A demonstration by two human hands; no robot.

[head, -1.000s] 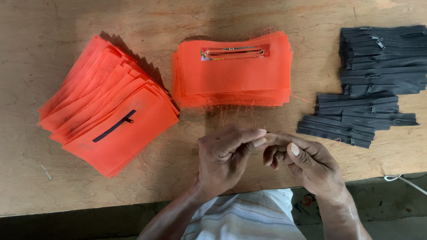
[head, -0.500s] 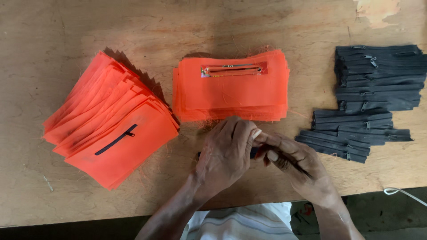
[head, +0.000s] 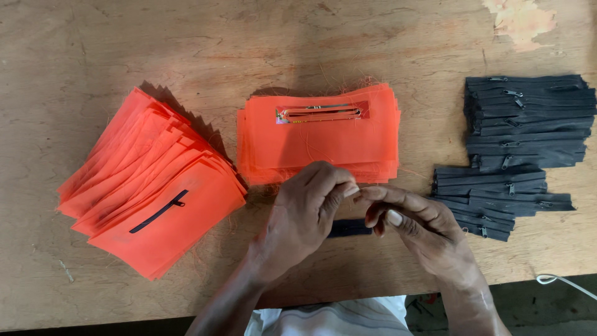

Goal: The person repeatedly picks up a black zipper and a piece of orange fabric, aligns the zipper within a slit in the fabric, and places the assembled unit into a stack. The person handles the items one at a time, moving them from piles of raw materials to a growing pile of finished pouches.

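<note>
On the worn wooden tabletop (head: 186,50), just in front of my chest, my left hand (head: 305,218) and my right hand (head: 416,233) meet fingertip to fingertip. Between and below them lies a short black zipper strip (head: 349,228), flat against the wood; only its middle shows in the gap under my knuckles, the rest hidden by both hands. My left fingers curl inward, thumb pressed toward the forefinger, and my right thumb and forefinger pinch toward the same spot. Whether they actually clamp the strip's edge or some small part of it I cannot tell, since the contact point is covered.

Beyond my hands, nearly touching my left knuckles, sits a neat stack of orange rectangular fabric pieces (head: 323,146) with frayed, thready edges. The top piece has a narrow slot cut into it, its rim folded back and showing the table through.

To my left a second pile of orange fabric panels (head: 137,186) is fanned out at an angle; the top one carries a black zipper (head: 159,211) already set into its slot, lying diagonally.

To my right, well apart from the orange stacks, lies a heap of loose black zippers (head: 522,143), matte woven tape with small sliders, laid in rough layers, the nearest ones just beside my right hand. A thin white cable (head: 563,280) curls past the table's near edge. The table surface is scuffed, pale brown, with a chipped light patch at the far right.
</note>
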